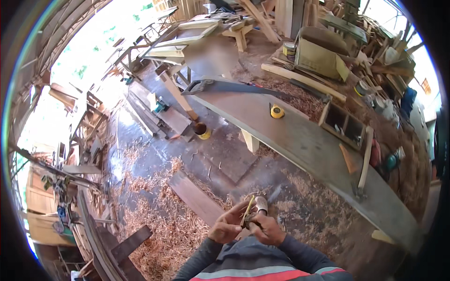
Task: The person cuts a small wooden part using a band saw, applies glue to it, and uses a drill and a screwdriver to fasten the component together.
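Observation:
Close together in front of my body, both hands meet over a thin yellow stick-like piece. My left hand is closed around its lower part, with the thumb bent toward it. Pressed near the same piece, my right hand has its fingers curled around a small dark object that I cannot make out. The fingers hide most of it. Just beyond the hands is a greyish rounded shape, perhaps the tip of a shoe. A reddish-brown board lies on the floor to the left of them.
A long wooden plank bench slants across the right, carrying a handsaw, a yellow tape measure, a divided wooden box and a hammer. Wood shavings cover the floor. A yellow can stands beyond the board.

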